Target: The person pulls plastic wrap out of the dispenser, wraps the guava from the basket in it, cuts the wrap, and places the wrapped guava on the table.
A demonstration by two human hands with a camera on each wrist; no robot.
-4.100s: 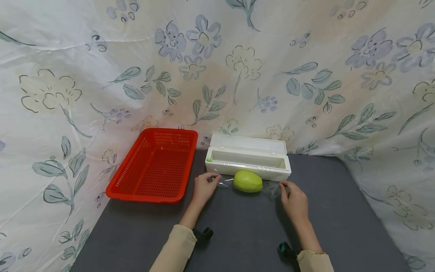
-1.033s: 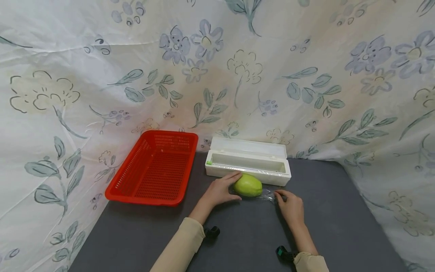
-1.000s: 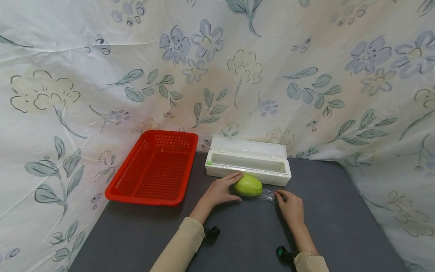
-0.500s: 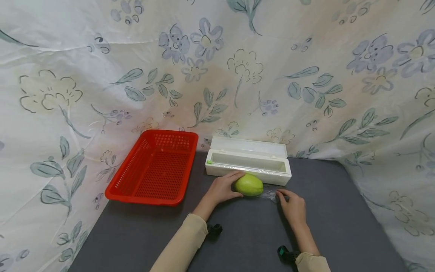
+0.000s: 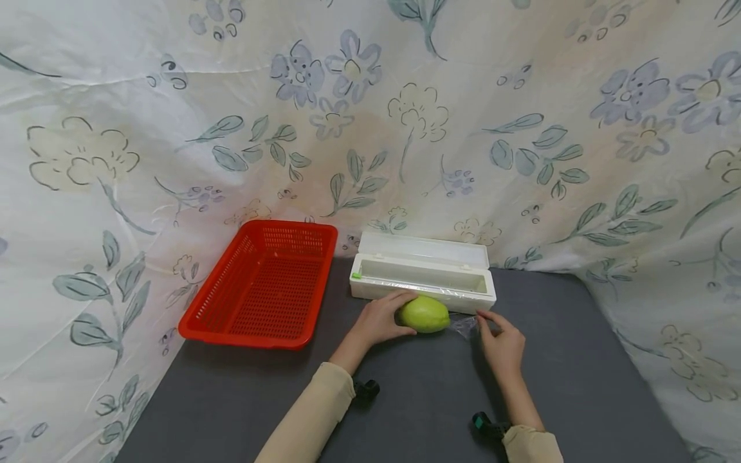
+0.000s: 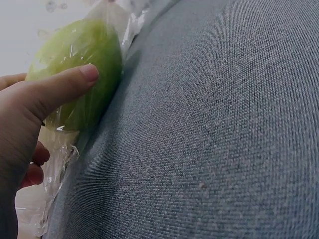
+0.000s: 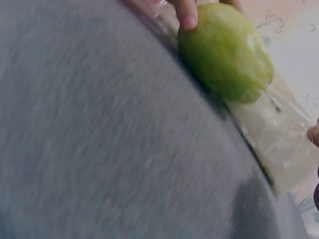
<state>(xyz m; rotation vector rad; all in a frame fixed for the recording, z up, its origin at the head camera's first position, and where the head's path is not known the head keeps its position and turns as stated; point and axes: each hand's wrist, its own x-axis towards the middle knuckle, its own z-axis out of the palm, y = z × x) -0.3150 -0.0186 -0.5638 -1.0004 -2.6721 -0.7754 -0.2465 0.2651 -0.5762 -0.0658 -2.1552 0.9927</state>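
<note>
A yellow-green oval fruit (image 5: 425, 314), its exact kind unclear, lies on the dark cloth, wrapped in clear cling film (image 7: 279, 139). My left hand (image 5: 379, 321) holds its left end, the thumb (image 6: 75, 84) along the near side and fingers over the far side. To the right of the fruit, a loose tail of film stretches to my right hand (image 5: 502, 344), whose thumb and index fingertips pinch its end. More crumpled film hangs under the left hand in the left wrist view. Only the right hand's fingertips (image 7: 313, 134) show at the edge of the right wrist view.
Right behind the fruit stands a long white cling film box (image 5: 477, 302) with its lid (image 5: 425, 247) raised. A red plastic basket (image 5: 315, 315) sits to the left. Floral fabric (image 5: 521, 193) hangs behind and at both sides of the dark cloth-covered table (image 5: 417, 399).
My left hand has moved from the film's left end onto the fruit. Over the last half second the right hand has risen slightly away from me, lifting the film tail.
</note>
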